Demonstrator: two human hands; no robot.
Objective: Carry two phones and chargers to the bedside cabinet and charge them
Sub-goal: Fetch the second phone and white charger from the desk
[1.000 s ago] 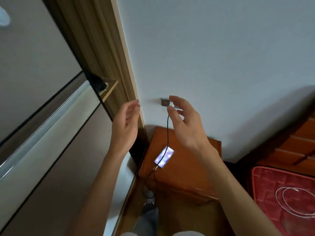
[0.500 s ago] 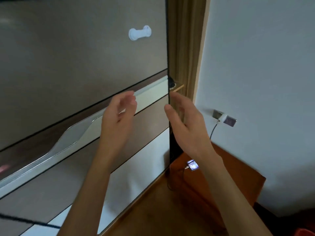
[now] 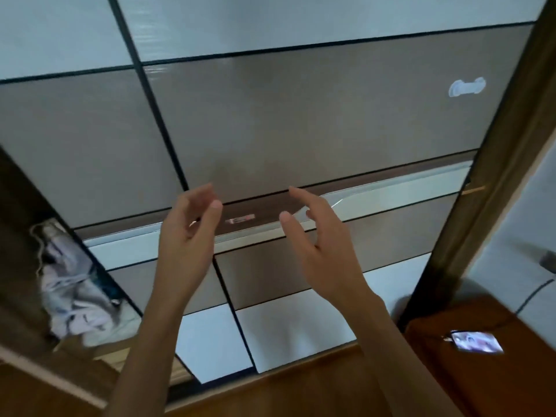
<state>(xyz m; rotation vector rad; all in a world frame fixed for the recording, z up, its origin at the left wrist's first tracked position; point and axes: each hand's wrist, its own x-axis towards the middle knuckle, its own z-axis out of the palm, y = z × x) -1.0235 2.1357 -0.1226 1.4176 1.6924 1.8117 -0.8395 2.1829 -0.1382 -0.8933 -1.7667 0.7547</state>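
Bedroom: sliding wardrobe doors (image 3: 301, 121) w/ grey-brown and white panels fill the far side, wood floor (image 3: 301, 392) near. Phone (image 3: 477, 341), screen lit, lies on bedside cabinet (image 3: 445, 380) at near right, cable (image 3: 532, 293) running up the wall. Left hand (image 3: 186, 233) and right hand (image 3: 319, 245) raised in front of the doors, palms facing, fingers loosely spread, holding nothing. Cabinet cut off by frame edge; socket (image 3: 549, 260) blurred, half out of frame. Clothes (image 3: 75, 293) at left indistinct.
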